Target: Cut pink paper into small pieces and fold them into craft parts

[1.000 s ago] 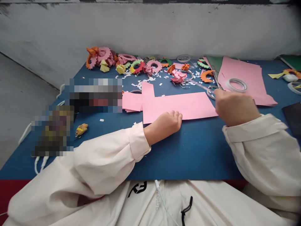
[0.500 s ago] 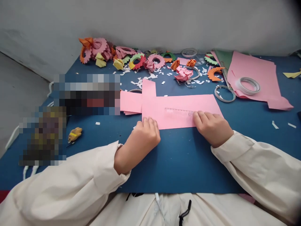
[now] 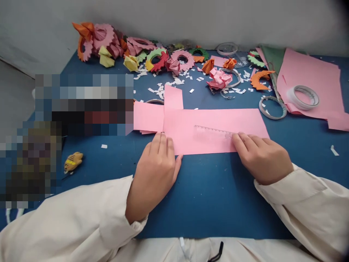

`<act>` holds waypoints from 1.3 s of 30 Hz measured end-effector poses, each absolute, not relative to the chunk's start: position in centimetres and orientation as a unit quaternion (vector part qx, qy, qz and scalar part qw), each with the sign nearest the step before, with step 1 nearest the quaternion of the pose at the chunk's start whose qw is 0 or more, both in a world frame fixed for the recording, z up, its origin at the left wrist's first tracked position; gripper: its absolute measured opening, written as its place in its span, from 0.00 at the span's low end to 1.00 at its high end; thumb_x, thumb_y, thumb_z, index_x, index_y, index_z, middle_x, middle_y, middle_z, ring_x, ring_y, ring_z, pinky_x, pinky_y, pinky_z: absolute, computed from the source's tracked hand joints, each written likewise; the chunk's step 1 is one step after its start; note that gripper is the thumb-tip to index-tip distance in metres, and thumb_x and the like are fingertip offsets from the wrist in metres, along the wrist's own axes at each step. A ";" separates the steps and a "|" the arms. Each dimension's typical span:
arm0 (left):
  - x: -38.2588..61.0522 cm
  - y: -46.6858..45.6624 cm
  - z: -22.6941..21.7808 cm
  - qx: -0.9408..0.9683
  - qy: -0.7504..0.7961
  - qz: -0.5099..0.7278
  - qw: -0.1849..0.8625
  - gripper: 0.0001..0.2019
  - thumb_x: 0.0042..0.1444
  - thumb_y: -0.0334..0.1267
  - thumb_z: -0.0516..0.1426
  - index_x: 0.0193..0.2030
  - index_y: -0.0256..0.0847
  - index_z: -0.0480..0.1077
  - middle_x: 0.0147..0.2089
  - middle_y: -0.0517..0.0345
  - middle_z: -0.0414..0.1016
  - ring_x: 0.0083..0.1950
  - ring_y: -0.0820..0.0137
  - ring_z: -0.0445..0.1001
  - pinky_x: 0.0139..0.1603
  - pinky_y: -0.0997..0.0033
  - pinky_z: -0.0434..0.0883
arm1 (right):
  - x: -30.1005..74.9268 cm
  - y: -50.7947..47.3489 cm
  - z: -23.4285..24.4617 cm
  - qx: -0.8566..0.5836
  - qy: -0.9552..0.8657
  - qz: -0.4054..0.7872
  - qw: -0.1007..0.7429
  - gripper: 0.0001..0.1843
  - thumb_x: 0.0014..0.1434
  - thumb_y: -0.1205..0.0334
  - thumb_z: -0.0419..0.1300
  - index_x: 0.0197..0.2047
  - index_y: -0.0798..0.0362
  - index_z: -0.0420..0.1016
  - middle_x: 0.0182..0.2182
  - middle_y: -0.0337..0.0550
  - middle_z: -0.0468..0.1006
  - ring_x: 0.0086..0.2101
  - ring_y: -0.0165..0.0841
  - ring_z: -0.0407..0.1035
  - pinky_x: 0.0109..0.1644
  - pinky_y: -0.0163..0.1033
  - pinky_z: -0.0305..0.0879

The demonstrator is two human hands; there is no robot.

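Observation:
A large sheet of pink paper (image 3: 207,118) lies on the blue table, a fold standing up at its left end. My left hand (image 3: 155,171) rests palm down at that end, fingertips on the paper's left edge and thumb stretched out by the near corner. On the sheet, slightly slanted, is a clear plastic ruler (image 3: 211,131). Its right end is under the curled fingers of my right hand (image 3: 260,156), which grips it near the sheet's right side. More pink paper strips (image 3: 148,116) lie beyond my left fingertips.
Folded paper rings and flowers (image 3: 105,38) line the back, with white scraps (image 3: 158,91) before them. Tape rolls (image 3: 302,97) and more pink sheets (image 3: 324,72) lie to the right. A small tiger-striped trinket (image 3: 73,162) sits at left, near blurred-out items.
My left hand has flattened out, its fingertips shifting left along the paper's edge and its thumb now spread. The right hand still grips the ruler. The view has moved a little closer.

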State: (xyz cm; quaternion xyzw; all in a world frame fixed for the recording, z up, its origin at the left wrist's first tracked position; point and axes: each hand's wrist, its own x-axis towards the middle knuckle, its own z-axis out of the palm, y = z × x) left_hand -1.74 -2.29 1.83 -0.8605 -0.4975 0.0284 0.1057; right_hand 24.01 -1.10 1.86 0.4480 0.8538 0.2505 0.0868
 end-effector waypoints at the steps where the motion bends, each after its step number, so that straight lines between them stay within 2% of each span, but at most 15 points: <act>1: -1.7 -2.1 1.7 -0.866 -0.490 0.034 0.092 0.24 0.64 0.37 0.44 0.59 0.15 0.61 0.59 0.25 0.65 0.62 0.46 0.64 0.56 0.53 0.69 | 24.2 -1.2 1.8 0.439 0.856 0.261 0.078 0.17 0.62 0.73 0.46 0.47 0.63 0.73 0.43 0.52 0.78 0.35 0.38 0.71 0.37 0.40 0.61; 4: -1.5 -2.0 1.4 -0.876 -0.475 0.033 0.071 0.24 0.65 0.34 0.43 0.61 0.14 0.58 0.61 0.25 0.61 0.65 0.46 0.58 0.60 0.52 0.66 | 24.4 -1.3 1.8 0.438 0.861 0.251 0.065 0.18 0.61 0.74 0.46 0.49 0.62 0.73 0.45 0.53 0.77 0.40 0.39 0.71 0.41 0.42 0.61; 10: -1.8 -2.2 1.2 -0.893 -0.441 -0.014 0.085 0.22 0.63 0.31 0.44 0.60 0.16 0.60 0.60 0.28 0.63 0.64 0.48 0.61 0.58 0.53 0.68 | 23.9 -0.6 2.9 0.457 0.860 0.189 0.129 0.22 0.64 0.72 0.40 0.49 0.61 0.73 0.46 0.51 0.77 0.41 0.39 0.72 0.39 0.41 0.63; 16: -1.9 -1.2 1.6 -0.896 -0.439 -0.049 0.048 0.21 0.64 0.33 0.45 0.60 0.26 0.63 0.62 0.41 0.64 0.63 0.55 0.64 0.56 0.55 0.70 | 24.1 -0.7 2.6 0.400 0.878 0.249 0.080 0.19 0.62 0.73 0.43 0.48 0.65 0.73 0.45 0.54 0.77 0.40 0.40 0.72 0.39 0.41 0.63; 19: -2.1 -0.3 1.8 -0.888 -0.454 -0.056 0.052 0.20 0.64 0.35 0.47 0.60 0.30 0.64 0.61 0.43 0.66 0.61 0.54 0.66 0.53 0.54 0.71 | 24.2 -0.6 2.5 0.383 0.881 0.267 0.073 0.17 0.61 0.74 0.45 0.47 0.65 0.73 0.44 0.55 0.77 0.39 0.40 0.72 0.38 0.40 0.63; 21: -2.4 0.1 1.9 -0.893 -0.440 -0.069 0.068 0.18 0.63 0.33 0.48 0.56 0.30 0.68 0.57 0.42 0.70 0.57 0.53 0.69 0.50 0.54 0.73 | 24.1 -0.5 2.4 0.376 0.878 0.288 0.064 0.16 0.61 0.74 0.47 0.46 0.64 0.73 0.43 0.53 0.78 0.38 0.39 0.72 0.38 0.40 0.63; 24: -2.9 0.4 2.1 -0.894 -0.423 -0.112 0.096 0.13 0.60 0.31 0.50 0.44 0.28 0.75 0.47 0.42 0.77 0.48 0.54 0.75 0.44 0.55 0.75 | 24.1 -0.3 2.2 0.359 0.877 0.318 0.034 0.13 0.59 0.74 0.51 0.43 0.64 0.74 0.40 0.51 0.79 0.36 0.37 0.72 0.37 0.39 0.64; 27: -3.2 0.3 2.1 -0.888 -0.425 -0.135 0.114 0.12 0.58 0.30 0.53 0.39 0.25 0.75 0.42 0.42 0.78 0.44 0.55 0.76 0.42 0.56 0.75 | 24.1 -0.2 2.1 0.351 0.880 0.320 0.016 0.11 0.58 0.74 0.53 0.42 0.65 0.75 0.39 0.52 0.79 0.34 0.38 0.72 0.35 0.39 0.64; 30: -3.2 0.3 2.1 -0.889 -0.420 -0.128 0.126 0.12 0.57 0.30 0.52 0.40 0.25 0.75 0.43 0.42 0.78 0.46 0.55 0.75 0.43 0.57 0.74 | 24.1 -0.2 2.1 0.348 0.884 0.313 0.013 0.11 0.57 0.75 0.54 0.42 0.66 0.75 0.38 0.53 0.79 0.34 0.38 0.72 0.34 0.39 0.64; 36: -3.4 1.3 2.5 -0.860 -0.482 -0.052 0.158 0.15 0.59 0.35 0.51 0.48 0.31 0.74 0.44 0.40 0.74 0.44 0.51 0.72 0.36 0.54 0.68 | 24.2 -0.2 2.2 0.344 0.886 0.310 -0.002 0.10 0.57 0.74 0.54 0.41 0.67 0.75 0.38 0.55 0.79 0.33 0.39 0.72 0.33 0.40 0.64; 39: -3.7 1.9 2.5 -0.849 -0.508 -0.034 0.142 0.16 0.60 0.37 0.50 0.50 0.35 0.73 0.47 0.38 0.71 0.48 0.47 0.70 0.38 0.51 0.66 | 24.3 -0.1 2.2 0.343 0.888 0.308 0.001 0.11 0.58 0.74 0.53 0.41 0.67 0.74 0.38 0.56 0.78 0.33 0.39 0.72 0.33 0.40 0.64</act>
